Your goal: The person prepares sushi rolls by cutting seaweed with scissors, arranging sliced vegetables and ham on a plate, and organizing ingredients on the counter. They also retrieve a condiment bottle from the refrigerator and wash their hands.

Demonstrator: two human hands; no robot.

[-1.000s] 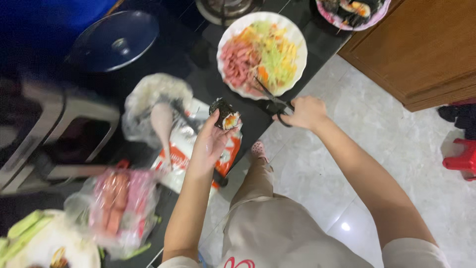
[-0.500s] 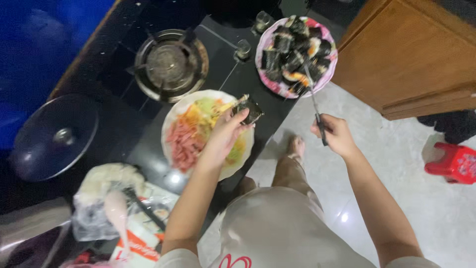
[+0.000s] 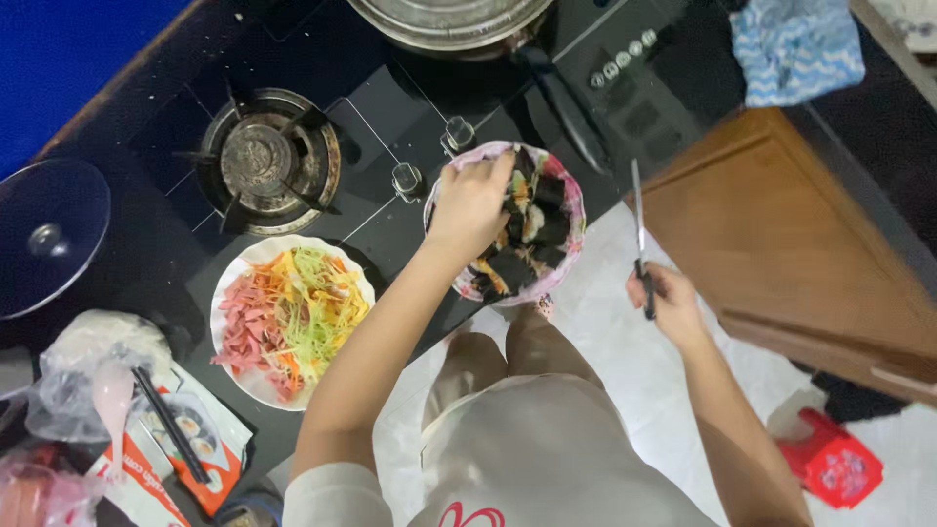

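My left hand [image 3: 470, 202] reaches over a pink-rimmed plate [image 3: 571, 254] of dark seaweed rice roll pieces [image 3: 527, 249] at the counter's edge, with its fingers closed down among the pieces. Whatever it holds is hidden under the fingers. My right hand [image 3: 667, 301] hangs off the counter over the floor and grips a knife [image 3: 639, 229] by its black handle, blade pointing up and away. To the left, a white plate [image 3: 226, 293] holds shredded pink ham, orange carrot and green and yellow strips.
A black glass gas hob with a burner [image 3: 264, 161] and two knobs [image 3: 429, 156] lies behind the plates. A steel pot [image 3: 449, 24] stands at the top, a glass lid [image 3: 49, 239] at left. Bags and packets [image 3: 127, 420] lie bottom left. Wooden cabinet [image 3: 781, 244] right, red stool [image 3: 835, 464] below.
My left hand has carried a roll piece from over the white plate onto the pink-rimmed plate. My view has shifted right, and the knife in my right hand is now raised.
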